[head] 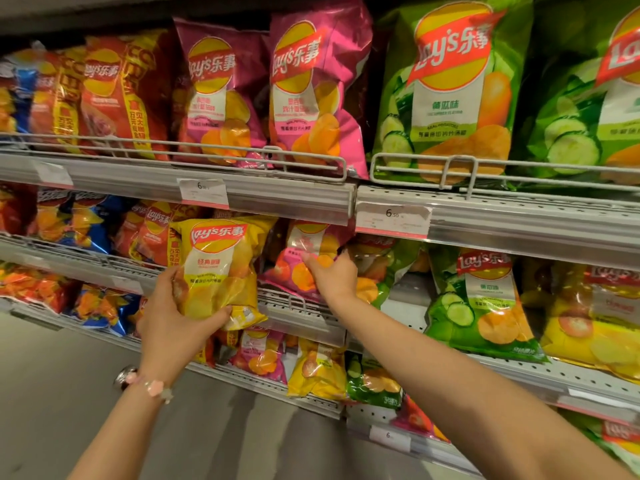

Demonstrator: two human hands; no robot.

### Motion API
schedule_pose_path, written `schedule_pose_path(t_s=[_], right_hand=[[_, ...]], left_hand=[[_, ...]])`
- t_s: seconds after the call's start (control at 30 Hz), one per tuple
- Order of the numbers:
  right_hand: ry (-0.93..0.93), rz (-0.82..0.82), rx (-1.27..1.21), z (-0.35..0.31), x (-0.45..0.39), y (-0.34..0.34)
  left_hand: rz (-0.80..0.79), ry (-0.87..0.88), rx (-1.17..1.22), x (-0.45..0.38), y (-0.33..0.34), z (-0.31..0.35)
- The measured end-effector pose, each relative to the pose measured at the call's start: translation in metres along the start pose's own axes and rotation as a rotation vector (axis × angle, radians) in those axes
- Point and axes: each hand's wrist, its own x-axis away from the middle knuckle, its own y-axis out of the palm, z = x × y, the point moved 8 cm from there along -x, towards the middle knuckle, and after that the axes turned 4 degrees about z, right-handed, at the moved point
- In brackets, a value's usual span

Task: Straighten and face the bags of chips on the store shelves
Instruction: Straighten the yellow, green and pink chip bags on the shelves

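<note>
Facing work on the middle shelf (301, 315) is what I have in hand. My left hand (173, 317) holds a small yellow Lay's bag (218, 271) out in front of the shelf edge, fingers curled under its bottom seam and thumb up its left side, so the bag stands upright with its logo toward me. My right hand (334, 275) reaches into the row just beside it and pinches the lower part of a small pink Lay's bag (304, 254), which leans back and to the left under the shelf above, its top tucked behind the price rail (270, 199). I cannot tell exactly how many fingers are behind that bag; only the thumb and knuckles show.

To my eye, this is mid-step: the yellow bag is off the shelf and needs a slot, and the pink one is still crooked. The next move, I judge, calls for drawing the pink bag forward and standing it straight against the wire fence (294, 301), then seating the yellow bag upright, label out, in the gap to its left. Both bags are air-filled and slippery, so a light grip near the seams should keep them from crumpling. The small green cucumber bag (474, 306) further right also leans and looks due for straightening afterwards.
</note>
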Motion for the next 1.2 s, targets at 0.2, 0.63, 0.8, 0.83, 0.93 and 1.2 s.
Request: schedule_pose_path(t_s=[0.2, 0.63, 0.8, 0.83, 0.93, 1.2], right_hand=[[-0.054, 0.013, 0.017, -0.001, -0.011, 0.016], [-0.181, -0.053, 0.007, -0.013, 0.015, -0.016], [0.067, -0.356, -0.313, -0.009, 0.056, -0.035], [0.112, -0.384, -0.345, -0.005, 0.060, -0.040], [0.166, -0.331, -0.466, 0.008, 0.065, -0.063], [0.075, 0.020, -0.344, 0.039, 0.074, -0.143]], left_hand=[[0.051, -0.008, 0.034, -0.003, -0.007, -0.005], [-0.095, 0.096, 0.159, 0.021, 0.035, 0.032], [-0.220, 0.155, 0.177, 0.047, 0.061, 0.058], [-0.251, 0.172, 0.173, 0.054, 0.067, 0.065], [-0.323, 0.244, 0.149, 0.075, 0.083, 0.088], [-0.347, 0.440, -0.005, 0.131, 0.117, 0.142]])
